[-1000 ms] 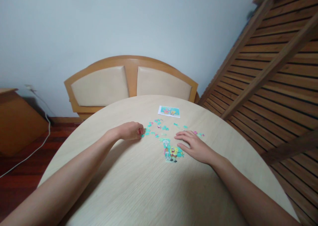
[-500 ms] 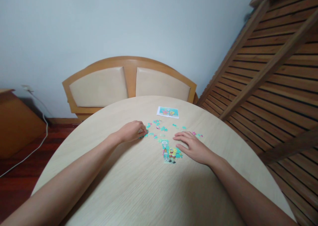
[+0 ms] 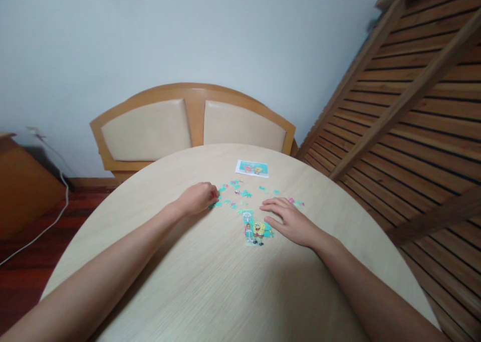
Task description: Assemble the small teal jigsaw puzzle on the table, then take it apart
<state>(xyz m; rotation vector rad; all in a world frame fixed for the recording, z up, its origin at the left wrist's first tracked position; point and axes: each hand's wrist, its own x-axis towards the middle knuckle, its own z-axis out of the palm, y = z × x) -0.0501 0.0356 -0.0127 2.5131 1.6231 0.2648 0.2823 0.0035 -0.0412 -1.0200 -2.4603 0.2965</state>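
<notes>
My left hand (image 3: 198, 197) is closed at the left edge of the loose puzzle pieces (image 3: 246, 193), its fingers pinched together. A small pinkish-red puzzle piece (image 3: 213, 194) shows at its fingertips. My right hand (image 3: 286, 218) hovers or rests with fingers apart, palm down, holding nothing. Just left of that hand lies the partly joined jigsaw puzzle (image 3: 258, 229), with a yellow square cartoon figure and a tall pale one on turquoise. Its right edge is near my right thumb. Loose turquoise and pink pieces are scattered behind it, between and beyond both hands.
A printed picture card (image 3: 252, 168) lies farther back on the round wooden table (image 3: 210, 282). Behind the table stands a padded wooden bench back (image 3: 195, 121). A slatted wooden panel (image 3: 406, 116) leans at the right, and a white cable (image 3: 62, 209) runs down at the left.
The fingers of my left hand have curled in, and a pinkish-red piece now shows at their tips. My right hand stays nearly still. The whole view has shifted slightly.
</notes>
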